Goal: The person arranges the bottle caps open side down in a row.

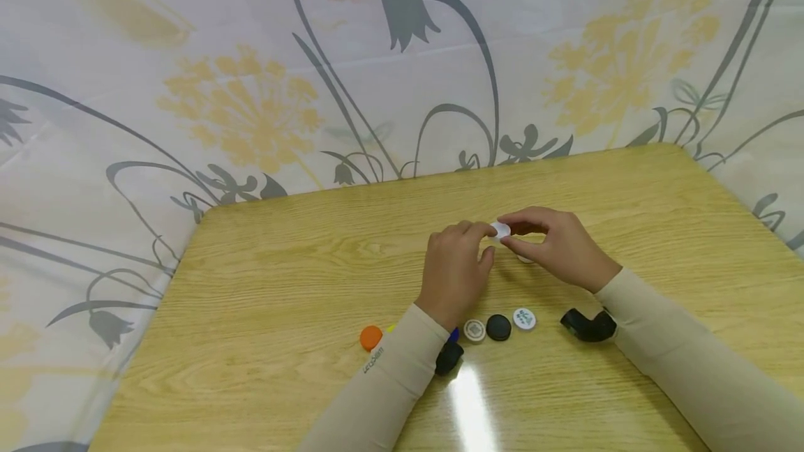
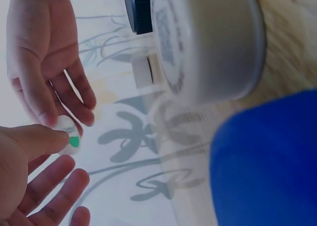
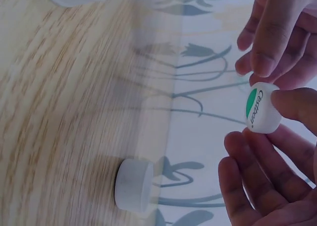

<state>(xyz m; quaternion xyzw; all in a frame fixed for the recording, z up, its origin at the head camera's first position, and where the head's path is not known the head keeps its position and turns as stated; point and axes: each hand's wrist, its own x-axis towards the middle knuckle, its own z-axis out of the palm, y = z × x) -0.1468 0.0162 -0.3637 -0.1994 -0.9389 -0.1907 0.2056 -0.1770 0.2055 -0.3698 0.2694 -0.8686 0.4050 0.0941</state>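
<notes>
A small white bottle cap (image 3: 265,109) with a green patch and dark lettering is held up above the wooden table (image 1: 283,284). My right hand (image 1: 562,246) pinches it between thumb and index finger. From the other side, my left hand (image 1: 455,267) touches the cap with its index fingertip, while in the head view its thumb stands apart. The left wrist view has that thumb overlapping the cap (image 2: 73,141). Under the right hand, another white cap (image 3: 133,185) rests on the table; the hand partly hides it in the head view.
Nearer me lies a row of caps: orange (image 1: 371,337), yellow (image 1: 391,328), blue (image 1: 454,335), beige (image 1: 474,330), black (image 1: 499,327) and printed white (image 1: 524,319). The left sleeve (image 1: 396,368) covers part of it. Black curved pieces (image 1: 589,326) sit by both sleeves. Patterned cloth (image 1: 402,75) hangs behind.
</notes>
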